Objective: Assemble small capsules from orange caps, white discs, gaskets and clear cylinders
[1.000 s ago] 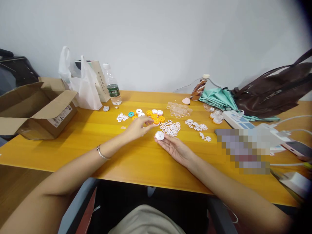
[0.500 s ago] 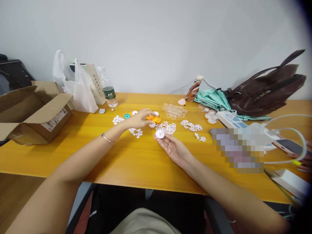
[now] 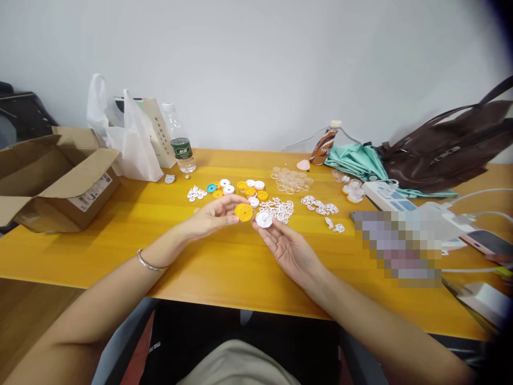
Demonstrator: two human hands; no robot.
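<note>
My left hand [image 3: 214, 216] pinches a yellow plastic disc [image 3: 243, 212] with a small hole at its middle. Right beside it, my right hand [image 3: 286, 246] holds a white round piece [image 3: 263, 219] with a wavy rim and a raised centre. Behind my hands lie several yellow and white discs [image 3: 249, 191] and, further left, a small group with a turquoise disc [image 3: 211, 188]. White openwork pieces [image 3: 280, 208] are heaped just past my right fingers, with more cut-out pieces [image 3: 319, 205] to the right. Small white parts [image 3: 196, 193] sit to the left.
Clear rings [image 3: 292, 180] lie at the back. An open cardboard box [image 3: 92, 187], a white bag [image 3: 138, 155] and a water bottle [image 3: 182, 147] stand left. On the right are a coffee bottle [image 3: 325, 143], teal cloth [image 3: 355, 163], brown bag [image 3: 444, 144] and power strip [image 3: 380, 197].
My left hand has come back from the disc pile toward me with a yellow disc in its fingers, beside the white piece. My right hand still holds the white piece.
</note>
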